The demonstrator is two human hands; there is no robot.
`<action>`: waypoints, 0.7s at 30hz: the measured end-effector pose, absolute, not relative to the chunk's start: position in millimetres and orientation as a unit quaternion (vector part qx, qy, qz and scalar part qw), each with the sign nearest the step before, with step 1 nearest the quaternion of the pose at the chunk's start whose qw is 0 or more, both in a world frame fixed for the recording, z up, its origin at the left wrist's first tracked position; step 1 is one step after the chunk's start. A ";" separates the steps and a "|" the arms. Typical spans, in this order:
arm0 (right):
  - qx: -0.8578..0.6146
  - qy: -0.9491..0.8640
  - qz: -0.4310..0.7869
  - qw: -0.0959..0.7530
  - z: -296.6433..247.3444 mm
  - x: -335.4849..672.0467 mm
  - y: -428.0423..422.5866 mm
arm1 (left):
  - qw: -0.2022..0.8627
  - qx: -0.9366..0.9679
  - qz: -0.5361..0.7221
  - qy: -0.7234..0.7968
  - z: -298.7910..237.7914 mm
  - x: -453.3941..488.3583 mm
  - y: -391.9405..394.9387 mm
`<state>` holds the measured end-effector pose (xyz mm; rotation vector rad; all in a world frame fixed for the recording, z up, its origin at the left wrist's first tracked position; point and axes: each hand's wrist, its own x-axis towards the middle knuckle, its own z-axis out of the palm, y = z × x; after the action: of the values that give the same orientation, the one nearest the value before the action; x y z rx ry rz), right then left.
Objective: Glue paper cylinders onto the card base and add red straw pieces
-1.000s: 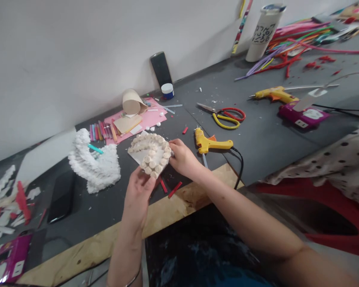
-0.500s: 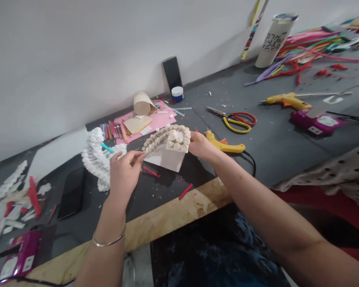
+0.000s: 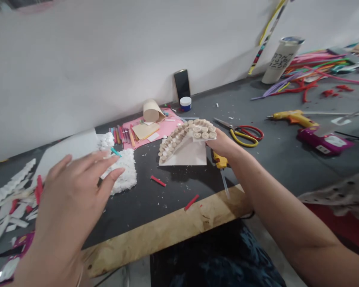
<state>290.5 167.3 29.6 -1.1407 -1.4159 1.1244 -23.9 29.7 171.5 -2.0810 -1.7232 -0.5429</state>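
Note:
My right hand (image 3: pixel 223 142) is closed on the right end of a cream paper craft piece (image 3: pixel 184 137), an arched band of small rolled paper coils on a flat white backing. Its fingertips are hidden behind the piece. My left hand (image 3: pixel 77 189) is raised at the left, fingers spread, holding nothing. Just beyond it lies a white fluffy-textured piece (image 3: pixel 127 171) with a teal stick (image 3: pixel 116 152) at it; my hand covers part of this piece. Under my right wrist a yellow glue gun (image 3: pixel 219 159) shows in part, a clear glue stick (image 3: pixel 225 183) extending towards the table's front edge.
Scissors (image 3: pixel 242 134) lie right of the craft piece. Another yellow glue gun (image 3: pixel 296 118) and a purple box (image 3: pixel 324 140) are farther right. Red sticks (image 3: pixel 158 181) lie in front. Pink paper (image 3: pixel 131 139), a blue-white jar (image 3: pixel 186 104) and a leaning phone (image 3: pixel 182 84) stand behind.
My left hand has let go of the craft piece and moved left, its fingers opening. My right hand still holds the piece, now tilted differently. The near glue gun has turned.

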 end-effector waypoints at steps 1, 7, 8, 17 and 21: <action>-0.459 -0.584 0.464 0.482 31.8 293.4 169.9 | 0.186 -0.732 -0.210 -0.620 174.8 -26.1 29.8; -0.393 -0.624 0.513 0.438 52.4 298.2 169.7 | 0.017 -0.663 -0.322 -0.675 168.3 -23.5 55.5; -0.382 -0.635 0.521 0.425 56.3 297.0 166.4 | -0.035 -0.667 -0.341 -0.661 164.0 -22.2 64.6; -0.387 -0.648 0.549 0.360 71.3 278.1 122.2 | -0.714 -0.416 -0.270 -0.495 92.2 -4.3 93.0; -0.400 -0.628 0.558 0.367 65.3 269.9 120.6 | -0.798 -0.269 -0.253 -0.476 68.0 8.6 70.0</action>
<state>269.9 120.6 65.3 -1.0279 -1.6132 1.4324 8.6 70.0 68.0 -2.2279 -3.9408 -2.0965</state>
